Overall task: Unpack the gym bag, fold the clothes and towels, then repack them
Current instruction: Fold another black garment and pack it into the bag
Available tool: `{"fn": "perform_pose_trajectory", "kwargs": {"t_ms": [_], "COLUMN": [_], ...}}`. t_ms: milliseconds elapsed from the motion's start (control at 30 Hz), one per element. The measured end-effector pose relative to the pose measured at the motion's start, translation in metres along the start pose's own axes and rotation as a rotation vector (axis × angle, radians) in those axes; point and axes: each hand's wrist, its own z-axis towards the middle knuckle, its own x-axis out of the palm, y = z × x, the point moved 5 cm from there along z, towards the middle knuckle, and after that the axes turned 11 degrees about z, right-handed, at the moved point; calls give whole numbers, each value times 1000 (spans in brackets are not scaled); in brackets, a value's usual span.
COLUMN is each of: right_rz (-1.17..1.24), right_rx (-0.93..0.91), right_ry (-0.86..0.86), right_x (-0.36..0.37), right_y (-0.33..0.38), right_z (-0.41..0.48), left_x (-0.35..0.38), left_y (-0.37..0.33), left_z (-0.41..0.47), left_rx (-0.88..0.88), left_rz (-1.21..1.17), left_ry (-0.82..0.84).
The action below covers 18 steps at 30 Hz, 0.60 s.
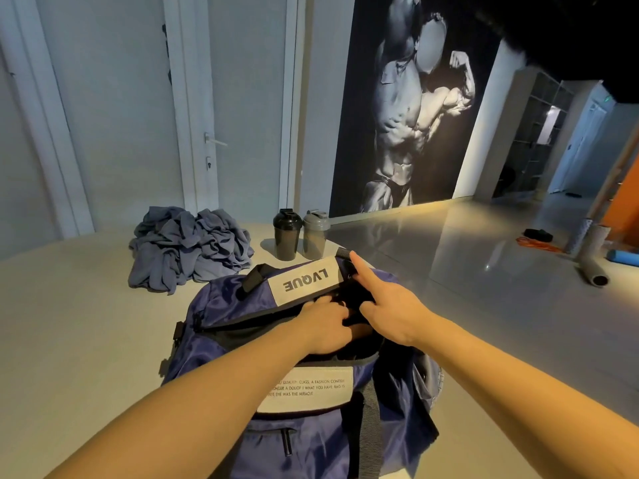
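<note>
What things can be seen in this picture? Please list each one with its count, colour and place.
gym bag: one, dark blue with grey panels, open, on the pale surface in front of the person
clothes pile: one crumpled heap, grey-blue, on the surface, behind and left of the bag
shaker bottles: two, black and grey, upright side by side behind the bag
door: one, pale, shut, behind the surface
poster: one, black and white, on the wall
rolls: grey and blue, on the floor at far right
left hand: in the bag's opening, fingertips hidden
right hand: at the opening, index finger straight
</note>
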Motion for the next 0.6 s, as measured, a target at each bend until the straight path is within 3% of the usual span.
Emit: {"fn": "perform_pose_trajectory", "kwargs": {"t_ms": [67,233,300,367,500,600], "right_rz": [53,189,177,145,142,168], "right_rx": [-4,28,31,30,21,-18], "right_ry": [17,26,26,26,47,-95], "right_x": [-2,1,1,-1,-5,-9], "right_y": [2,-2,0,2,8,24], "right_z": [1,2,0,-3,-11,-34], "left_x": [-8,15,9,-4,-31,-33], "left_y": [-11,-17,-18,-19,-9,39], "left_z": [-12,-31,-32,-49,-98,-139], "left_rx": [67,25,39,110,200,73], "left_rz": [-26,-232,-273,-125,-22,-18], "left_ry": [-70,281,231,190,-72,-215]}}
